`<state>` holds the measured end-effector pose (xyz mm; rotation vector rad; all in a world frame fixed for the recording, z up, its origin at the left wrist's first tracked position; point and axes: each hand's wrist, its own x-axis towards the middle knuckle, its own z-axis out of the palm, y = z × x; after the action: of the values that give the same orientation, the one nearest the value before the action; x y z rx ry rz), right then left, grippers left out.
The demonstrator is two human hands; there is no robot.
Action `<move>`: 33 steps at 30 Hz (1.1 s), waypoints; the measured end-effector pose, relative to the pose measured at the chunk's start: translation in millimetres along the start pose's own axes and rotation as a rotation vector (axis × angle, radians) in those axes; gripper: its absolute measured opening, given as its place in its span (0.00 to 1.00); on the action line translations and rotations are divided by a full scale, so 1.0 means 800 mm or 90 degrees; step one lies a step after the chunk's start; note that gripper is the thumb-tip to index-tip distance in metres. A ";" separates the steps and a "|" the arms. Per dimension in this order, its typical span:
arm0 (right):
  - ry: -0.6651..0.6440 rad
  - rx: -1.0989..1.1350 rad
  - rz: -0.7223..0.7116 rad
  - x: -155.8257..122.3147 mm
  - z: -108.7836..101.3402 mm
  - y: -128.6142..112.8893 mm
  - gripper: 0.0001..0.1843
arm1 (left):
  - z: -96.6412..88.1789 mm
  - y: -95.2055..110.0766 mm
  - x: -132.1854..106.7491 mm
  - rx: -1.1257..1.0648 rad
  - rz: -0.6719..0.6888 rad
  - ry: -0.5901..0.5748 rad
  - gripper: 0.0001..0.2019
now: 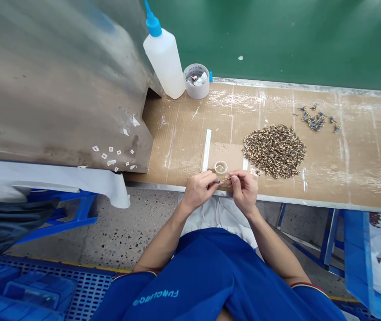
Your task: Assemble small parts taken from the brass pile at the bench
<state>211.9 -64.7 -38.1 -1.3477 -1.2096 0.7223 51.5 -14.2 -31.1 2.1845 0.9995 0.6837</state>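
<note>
Brown speckled with gold, that pile of small parts (275, 151)! Under it, tan cardboard (273, 109); beyond it, a solid green surface (293, 40); left of it, a milky-white bottle (166, 62) topped bright blue; below-left of it, a deep-blue shirt (203, 272) lettered turquoise.

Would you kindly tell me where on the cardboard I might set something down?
The widest bare cardboard, apart from whitish residue, lies right of the brown heap of small parts and below the bluish cluster. A smaller patch runs between the tape roll and heap. Crowded: around the left hand, right hand and round dish, and beside the squeeze bottle.
</note>
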 end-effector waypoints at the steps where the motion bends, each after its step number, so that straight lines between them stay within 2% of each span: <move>1: -0.003 -0.004 -0.003 0.000 0.000 0.000 0.12 | 0.000 0.000 0.000 -0.001 0.001 0.001 0.15; 16: -0.062 -0.048 -0.039 0.003 -0.001 -0.001 0.12 | 0.000 -0.001 -0.001 -0.003 -0.003 -0.004 0.17; 22: -0.037 -0.081 -0.068 0.003 0.001 -0.003 0.12 | -0.001 0.001 -0.001 -0.015 0.022 0.020 0.16; 33: -0.032 -0.057 -0.112 0.004 0.003 -0.004 0.08 | -0.002 0.001 -0.001 -0.015 0.009 0.017 0.16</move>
<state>209.6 -61.5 -35.0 -1.2827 -1.3956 0.5855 50.4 -14.9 -29.9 2.1693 0.9850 0.7297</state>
